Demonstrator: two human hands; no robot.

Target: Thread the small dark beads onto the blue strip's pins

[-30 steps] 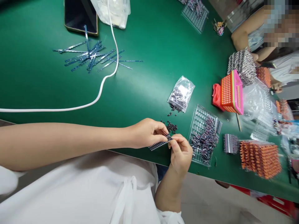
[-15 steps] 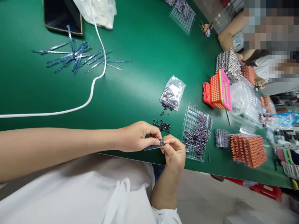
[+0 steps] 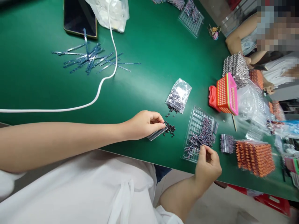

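Strip (image 3: 157,133), dark and ridged, is pinched between thumb and fingers of the left hand (image 3: 140,126), its free part showing below the thumb, slanting from 8 o'clock up to 2 (12 being the top of the view). Loose beads (image 3: 170,129) lie just beside its end at 2 o'clock; whether they touch it, I cannot tell. Bag (image 3: 179,95), clear and part-filled with similar beads, lies at 1 o'clock from the strip, with a few spilled at its lower edge.

At 3 o'clock from the strip is a clear tray (image 3: 193,123), with dark, pinkish pieces (image 3: 205,132) heaped over much of it. The right hand (image 3: 209,166) is at the tray's 5 o'clock corner, thumb and forefinger drawn narrow against the heap; whether they grip a piece, I cannot tell.

From the tray, a basket (image 3: 223,95) stands at 1 o'clock and an orange stack (image 3: 254,158) at 4. Blue strips (image 3: 90,59) lie scattered at 10 o'clock from the left hand, a white cable (image 3: 100,88) crossing their right side. Past them, at 11 o'clock, lies a phone (image 3: 80,18).
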